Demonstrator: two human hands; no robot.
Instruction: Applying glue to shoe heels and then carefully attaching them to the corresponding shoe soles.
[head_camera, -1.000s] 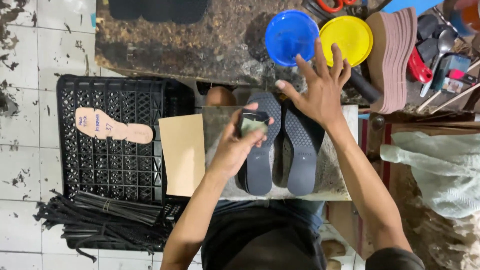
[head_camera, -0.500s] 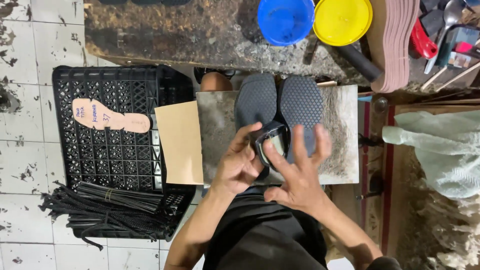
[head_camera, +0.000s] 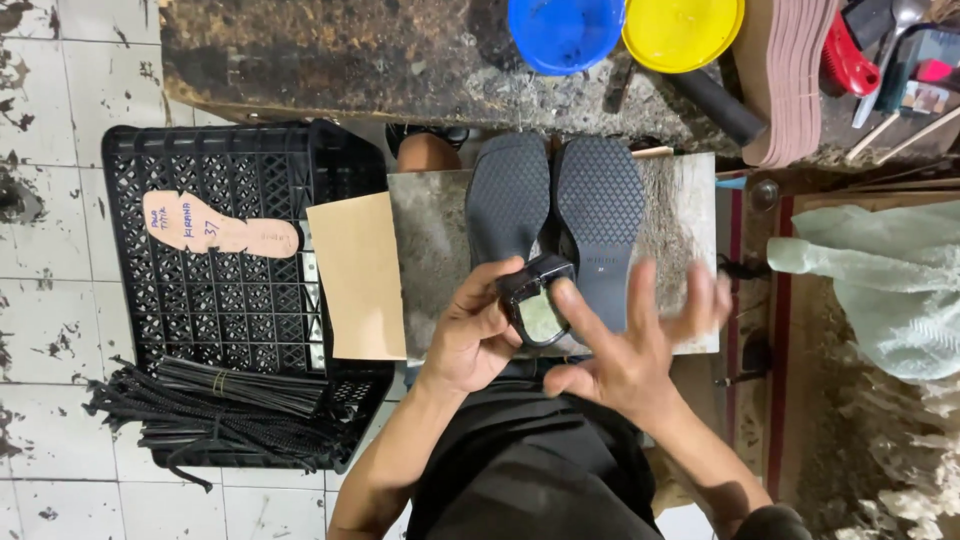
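Between the two hands, over a grey board on the lap, the left hand (head_camera: 475, 335) now grips a small black heel block (head_camera: 537, 300), which a second ago it held up among two black soles (head_camera: 555, 215) while the right hand reached to their far ends. The right hand (head_camera: 635, 345) has drawn back, fingers spread open, forefinger touching the block. Its glossy pale face is hard to read, and the soles' near ends are hidden behind the hands.

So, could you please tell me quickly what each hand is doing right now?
Left hand: closed around a small black heel block with a pale face.
Right hand: open, fingers spread, index finger touching the block's pale face.
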